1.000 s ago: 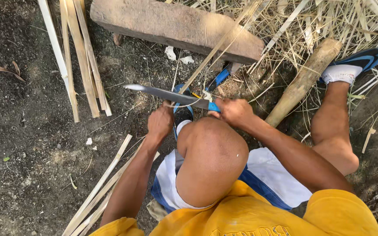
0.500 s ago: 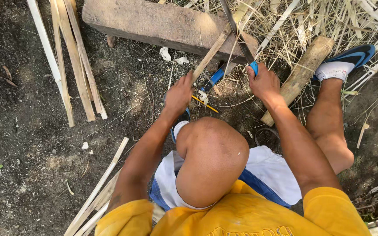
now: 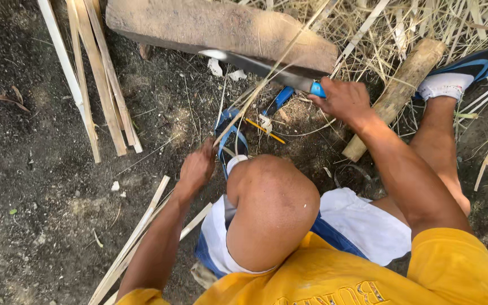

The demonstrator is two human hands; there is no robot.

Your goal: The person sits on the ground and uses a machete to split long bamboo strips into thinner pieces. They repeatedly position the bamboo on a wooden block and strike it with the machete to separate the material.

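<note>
Right hand [image 3: 343,99], upper centre-right of frame, is clamped on the blue handle of a long knife [image 3: 255,66]; the blade runs left over the flat stone slab [image 3: 221,28]. Left hand [image 3: 197,168], centre frame, pinches the low end of a thin bamboo sliver [image 3: 266,82] slanting up-right across the blade. Split bamboo strips [image 3: 94,73] lie upper left on the dirt, and a round log [image 3: 396,93] sits right of the knife hand.
</note>
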